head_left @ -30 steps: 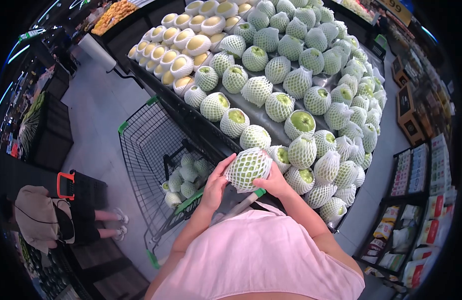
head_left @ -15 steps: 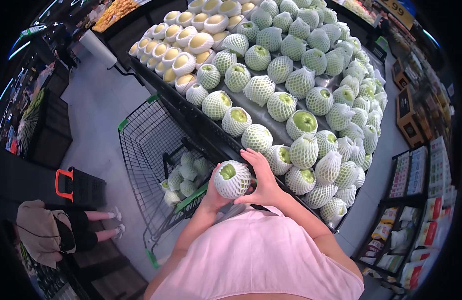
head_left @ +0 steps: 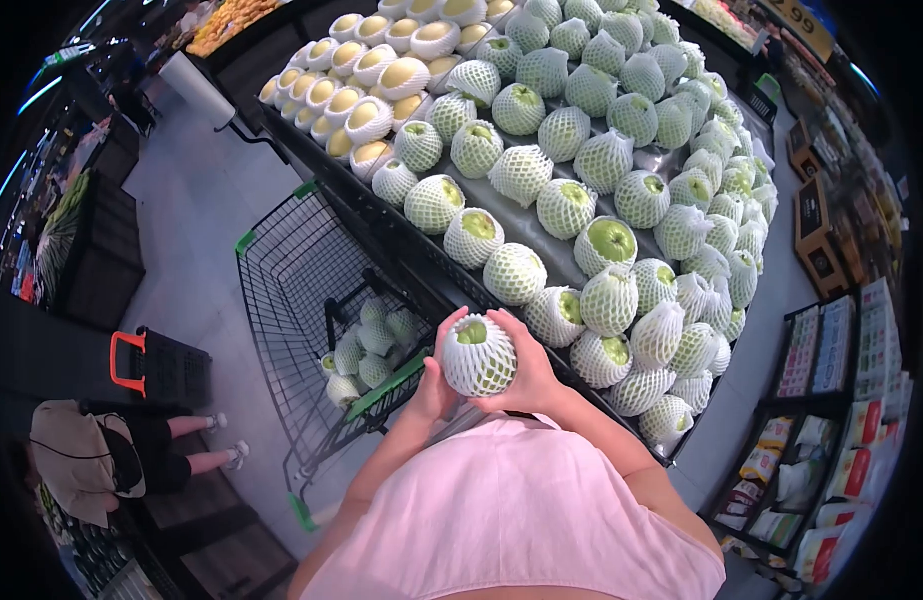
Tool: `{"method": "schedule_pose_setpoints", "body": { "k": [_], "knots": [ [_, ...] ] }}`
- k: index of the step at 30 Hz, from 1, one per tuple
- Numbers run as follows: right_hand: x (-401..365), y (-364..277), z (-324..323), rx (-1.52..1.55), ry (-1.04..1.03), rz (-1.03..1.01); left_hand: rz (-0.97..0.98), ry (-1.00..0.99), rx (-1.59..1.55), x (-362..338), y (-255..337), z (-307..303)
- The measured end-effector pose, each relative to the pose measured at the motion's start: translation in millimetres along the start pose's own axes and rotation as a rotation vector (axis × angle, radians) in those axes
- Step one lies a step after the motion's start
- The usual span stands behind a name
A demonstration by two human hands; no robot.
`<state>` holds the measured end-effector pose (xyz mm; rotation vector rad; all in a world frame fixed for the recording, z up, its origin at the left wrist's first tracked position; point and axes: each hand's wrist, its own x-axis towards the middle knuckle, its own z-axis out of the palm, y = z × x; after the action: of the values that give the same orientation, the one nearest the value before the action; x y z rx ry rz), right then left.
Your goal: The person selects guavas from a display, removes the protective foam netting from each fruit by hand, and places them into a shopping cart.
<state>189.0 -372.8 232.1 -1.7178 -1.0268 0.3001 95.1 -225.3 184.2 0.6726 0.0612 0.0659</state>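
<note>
A round green melon (head_left: 479,362) in a white foam net is held between my two hands in front of my chest, its bare green top showing. My left hand (head_left: 436,388) cups its left side. Around its right side curves my right hand (head_left: 529,368), palm and fingers against the net. Just beyond the hands is the display's dark edge, with netted melons (head_left: 556,315) lined up behind it. To the left stands a shopping cart (head_left: 266,290) with several netted green melons (head_left: 374,337) inside.
Yellow melons (head_left: 369,118) in foam cups fill the display's far left. A roll of bags (head_left: 196,92) sticks out at its corner. At left, a person (head_left: 131,455) stands near a dark basket with an orange handle (head_left: 128,362). Packaged goods (head_left: 781,470) fill shelves at right.
The held melon has shifted slightly right and turned a little. My right hand has closed in from beside it onto its right side. The person at left has moved a foot.
</note>
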Motion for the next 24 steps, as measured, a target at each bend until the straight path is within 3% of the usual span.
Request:
{"method": "schedule_pose_setpoints", "body": {
  "k": [2, 6, 7, 10, 14, 18, 21, 24],
  "knots": [
    [-0.7, -6.1, -1.0, 0.094, 0.04, 0.016, 0.223, -0.151, 0.296, -1.7, 23.4, 30.1],
    [4.6, -7.5, -5.0, 0.045, -0.022, -0.243, 0.183, -0.131, 0.562, -5.9, 25.6, 10.2],
    [12.9, -15.0, -14.2, -0.054, -0.062, -0.387, 0.226, -0.138, 0.567, -5.8, 25.1, 11.5],
    [20.1, -40.2, -43.2, -0.128, -0.117, -0.436, 0.221, -0.147, 0.636, -15.0, 29.3, 14.5],
    [23.6, -59.1, -53.6, -0.231, -0.173, -0.46, 0.464, -0.168, 0.724, -12.3, 27.3, 21.4],
    [20.8, -48.8, -42.3, -0.085, -0.145, -0.473, 0.612, -0.113, 0.902, -10.7, 28.4, 16.9],
    [24.2, -53.9, -37.8, -0.057, -0.153, -0.529, 0.611, -0.071, 0.806, -13.3, 28.7, 20.5],
    [21.8, -54.3, -34.4, 0.037, -0.157, -0.494, 0.476, 0.005, 0.631, -18.0, 30.1, 22.2]
  ]
}}
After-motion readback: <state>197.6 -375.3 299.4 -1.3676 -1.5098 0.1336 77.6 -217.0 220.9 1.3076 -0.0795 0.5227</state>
